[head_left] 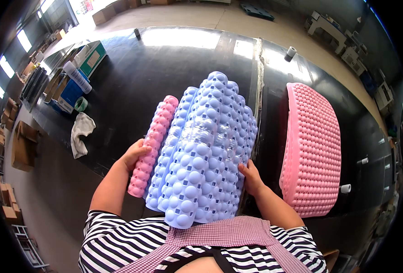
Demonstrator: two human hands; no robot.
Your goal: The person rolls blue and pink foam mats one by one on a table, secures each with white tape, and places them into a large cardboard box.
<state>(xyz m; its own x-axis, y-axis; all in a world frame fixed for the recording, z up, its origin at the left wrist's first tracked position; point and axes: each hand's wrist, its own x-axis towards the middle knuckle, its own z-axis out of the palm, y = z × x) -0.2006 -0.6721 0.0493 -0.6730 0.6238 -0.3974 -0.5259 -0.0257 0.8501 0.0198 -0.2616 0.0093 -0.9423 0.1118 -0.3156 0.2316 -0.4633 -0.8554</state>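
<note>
In front of my body stands a bundle of rolled pale-blue bubble-textured mats (201, 154), with clear plastic film (210, 129) wrapped round the middle. Against its left side leans a narrow pink rolled mat (153, 148) of the same texture, with a strip of blue showing along its far edge. My left hand (135, 154) grips the pink roll from its outer side, the fingers partly hidden behind it. On the opposite side my right hand (250, 178) holds the blue bundle by its right flank, thumb uppermost and other fingers mostly out of sight.
A stack of flat pink bubble mats (315, 150) lies right on the black table (128, 68), beyond a seam (259, 68). To the left are a white cloth (81, 134), green tape roll (81, 104), white cylinder (77, 77) and open boxes (69, 95). Small rolls (290, 53) sit near the edges.
</note>
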